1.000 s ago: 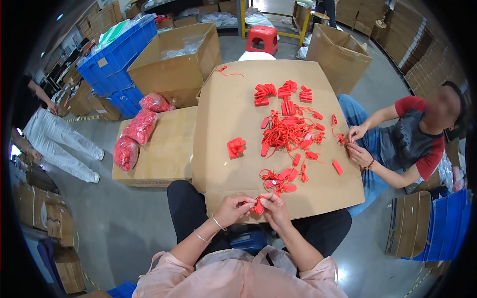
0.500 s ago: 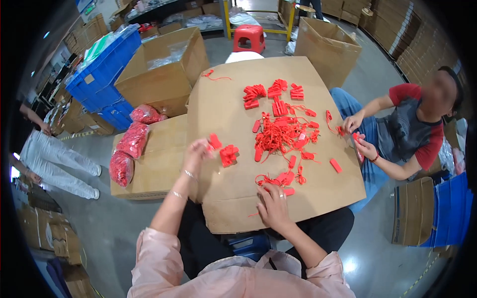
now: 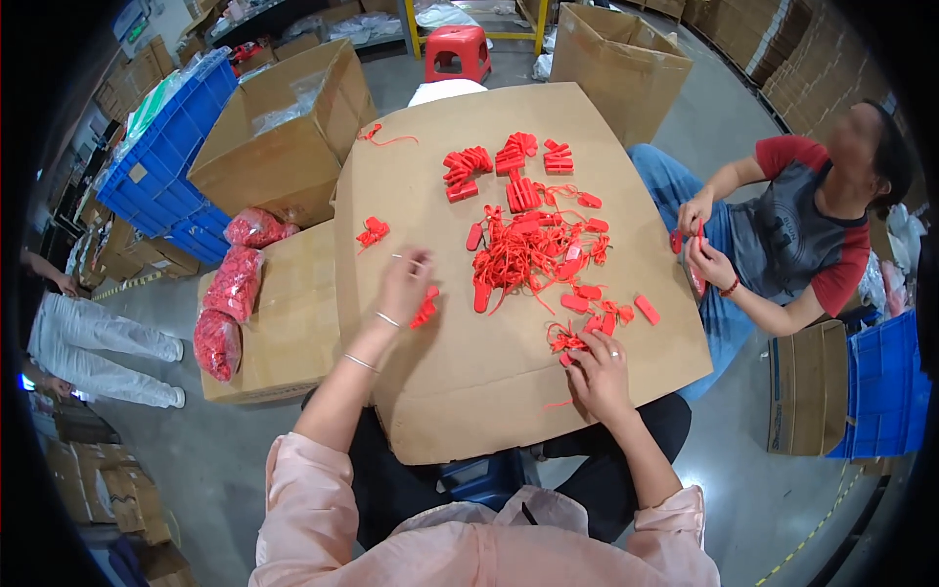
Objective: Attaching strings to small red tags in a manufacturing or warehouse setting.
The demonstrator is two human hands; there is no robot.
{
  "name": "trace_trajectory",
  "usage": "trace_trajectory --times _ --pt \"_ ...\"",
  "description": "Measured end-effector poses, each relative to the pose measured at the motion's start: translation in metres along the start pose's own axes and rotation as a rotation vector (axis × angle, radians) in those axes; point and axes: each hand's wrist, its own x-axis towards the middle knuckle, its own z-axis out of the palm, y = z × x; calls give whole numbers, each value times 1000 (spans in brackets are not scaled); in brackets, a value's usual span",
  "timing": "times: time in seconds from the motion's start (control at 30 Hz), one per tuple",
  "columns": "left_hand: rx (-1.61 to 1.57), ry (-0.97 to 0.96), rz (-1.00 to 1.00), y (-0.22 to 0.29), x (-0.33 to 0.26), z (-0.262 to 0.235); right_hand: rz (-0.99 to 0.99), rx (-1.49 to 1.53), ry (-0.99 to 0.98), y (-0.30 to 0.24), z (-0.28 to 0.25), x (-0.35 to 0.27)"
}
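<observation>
My left hand (image 3: pixel 404 291) is over the left half of the cardboard-covered table (image 3: pixel 469 377), fingers apart, with nothing visible in them. Just beside and partly under it lies a small clump of red plastic pieces (image 3: pixel 426 307). Farther left rests a red piece with cord (image 3: pixel 372 233). My right hand (image 3: pixel 599 374) lies with outstretched fingers on several red corded pieces (image 3: pixel 565 338) near the table's front right; its fingertips partly hide them. A tangled heap of red cords and tags (image 3: pixel 518 249) fills the middle. Behind it are stacked rows of red blocks (image 3: pixel 468 166).
Across the right edge sits a co-worker (image 3: pixel 807 230) handling red pieces. On the left, bags of red pieces (image 3: pixel 235 293) lie on a carton (image 3: pixel 284 323), near an open box (image 3: pixel 284 137) and blue crates (image 3: pixel 166 161). A red stool (image 3: pixel 457 54) stands behind.
The red piece from my left hand now lies at the table's left, and that hand has moved over the clump. My right hand has shifted right with the corded pieces. The view has moved slightly.
</observation>
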Motion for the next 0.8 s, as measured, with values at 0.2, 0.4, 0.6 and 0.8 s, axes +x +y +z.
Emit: trace_trajectory --times 0.2,0.4,0.6,0.8 --pt "350 -299 184 38 -28 78 -129 139 67 -16 6 -13" --pt "287 -259 173 39 -60 74 -72 246 82 -13 -10 -50" --pt "165 -108 271 48 -96 42 197 131 47 -23 -8 -62" --pt "280 166 220 38 -72 2 127 -226 182 -13 -5 -17"
